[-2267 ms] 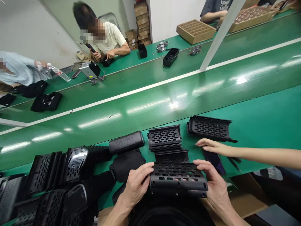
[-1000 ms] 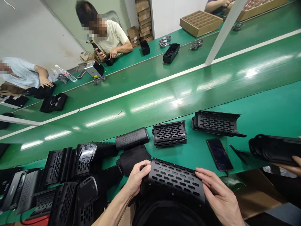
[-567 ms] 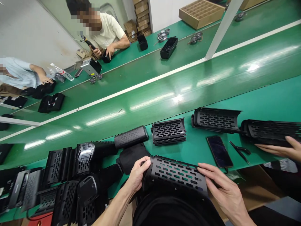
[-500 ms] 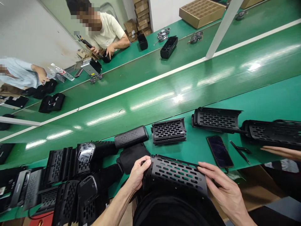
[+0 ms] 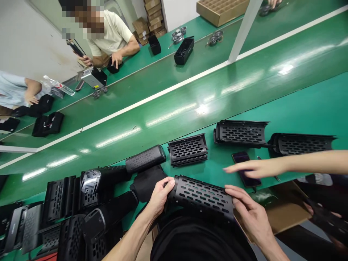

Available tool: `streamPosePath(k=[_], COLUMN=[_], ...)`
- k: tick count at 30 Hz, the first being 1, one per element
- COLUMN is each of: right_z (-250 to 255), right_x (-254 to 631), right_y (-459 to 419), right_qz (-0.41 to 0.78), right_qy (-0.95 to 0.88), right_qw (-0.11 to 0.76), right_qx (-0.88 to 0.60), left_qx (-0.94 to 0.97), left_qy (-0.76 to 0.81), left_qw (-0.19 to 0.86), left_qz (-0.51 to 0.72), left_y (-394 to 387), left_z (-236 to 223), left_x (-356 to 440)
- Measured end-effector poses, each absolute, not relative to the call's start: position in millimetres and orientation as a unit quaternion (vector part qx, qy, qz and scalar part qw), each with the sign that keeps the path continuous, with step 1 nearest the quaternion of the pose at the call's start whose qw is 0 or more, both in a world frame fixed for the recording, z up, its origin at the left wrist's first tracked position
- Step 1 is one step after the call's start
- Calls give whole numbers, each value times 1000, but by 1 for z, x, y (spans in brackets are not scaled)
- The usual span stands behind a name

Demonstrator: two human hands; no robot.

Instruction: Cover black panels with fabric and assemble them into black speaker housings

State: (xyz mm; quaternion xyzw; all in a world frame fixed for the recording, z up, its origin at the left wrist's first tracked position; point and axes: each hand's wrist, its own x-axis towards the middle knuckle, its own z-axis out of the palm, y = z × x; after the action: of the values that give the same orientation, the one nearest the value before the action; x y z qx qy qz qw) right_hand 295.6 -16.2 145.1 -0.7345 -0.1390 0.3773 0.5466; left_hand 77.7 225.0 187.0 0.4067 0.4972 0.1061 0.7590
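I hold a curved black perforated grille (image 5: 202, 197) at the near edge of the green bench, convex side up. My left hand (image 5: 160, 197) grips its left end, fingers curled over the rim. My right hand (image 5: 248, 214) clasps its right end, fingers laid along the edge. A stack of flat black grilles (image 5: 187, 149) lies just beyond it. A co-worker's hand (image 5: 254, 168) reaches in from the right above a dark phone (image 5: 244, 167).
Two more curved grilles (image 5: 240, 133) (image 5: 301, 144) lie at the right. A finished black speaker (image 5: 145, 158), black cloth (image 5: 146, 183) and several grille parts (image 5: 67, 214) crowd the left. Beyond runs a shiny green conveyor (image 5: 190, 90); people work at the far bench, with cardboard trays (image 5: 220, 11).
I lifted a grille off the stack and turned it convex side up. A co-worker laid a second curved grille at the right, then stretched a hand in over the phone.
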Motion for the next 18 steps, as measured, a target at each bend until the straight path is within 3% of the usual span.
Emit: streamPosePath(k=[8,18], right_z=[137,157], right_x=[288,316], right_y=[-24,-50], right_qz=[380,261], right_qy=[87,241], right_qw=[603,661], right_qx=[-696,-661], left_qx=[445,499], left_qy=[480,419], left_qw=[754,759], left_qz=[63,19], left_y=[214,190], left_z=[176,162], left_x=[106,170])
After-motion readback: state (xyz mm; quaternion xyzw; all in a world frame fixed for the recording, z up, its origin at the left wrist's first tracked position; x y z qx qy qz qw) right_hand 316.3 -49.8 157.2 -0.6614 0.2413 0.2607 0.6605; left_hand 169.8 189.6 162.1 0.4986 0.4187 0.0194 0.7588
